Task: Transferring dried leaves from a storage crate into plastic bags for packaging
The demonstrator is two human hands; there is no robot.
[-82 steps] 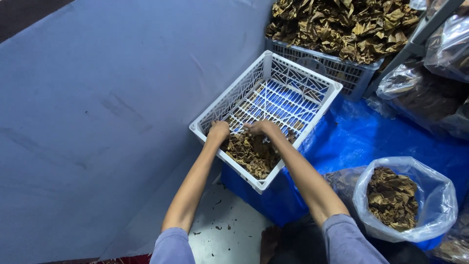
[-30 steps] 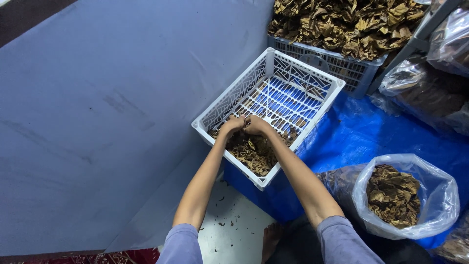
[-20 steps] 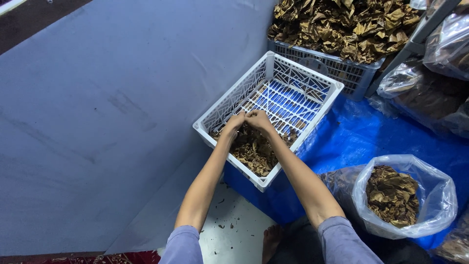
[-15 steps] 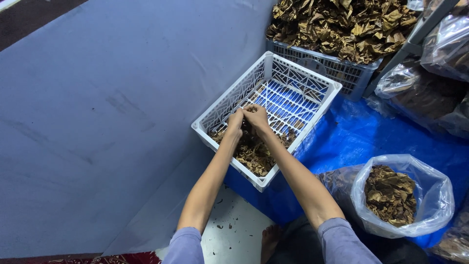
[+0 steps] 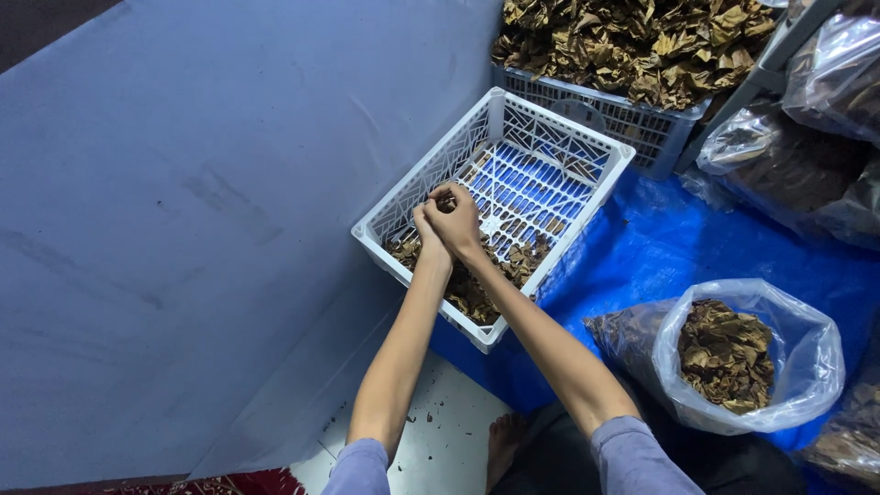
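Note:
A white slatted plastic crate [image 5: 559, 137] lies tilted on a blue tarp, with a heap of dry brown leaves [image 5: 477, 275] in its near corner. My left hand [image 5: 427, 226] and my right hand [image 5: 455, 218] are pressed together above the heap, fingers curled around a small clump of the leaves. Both forearms reach forward from lavender sleeves at the bottom of the view.
A grey crate [image 5: 600, 105] piled with dry leaves stands behind. An open clear bag of leaves [image 5: 742, 357] sits at the right, more clear bags [image 5: 807, 147] at the far right. A blue-grey wall [image 5: 183, 202] fills the left. My bare foot [image 5: 502, 440] rests on white floor.
My hands were apart in the leaf heap, then came together and lifted toward the middle of the crate, holding a clump of leaves.

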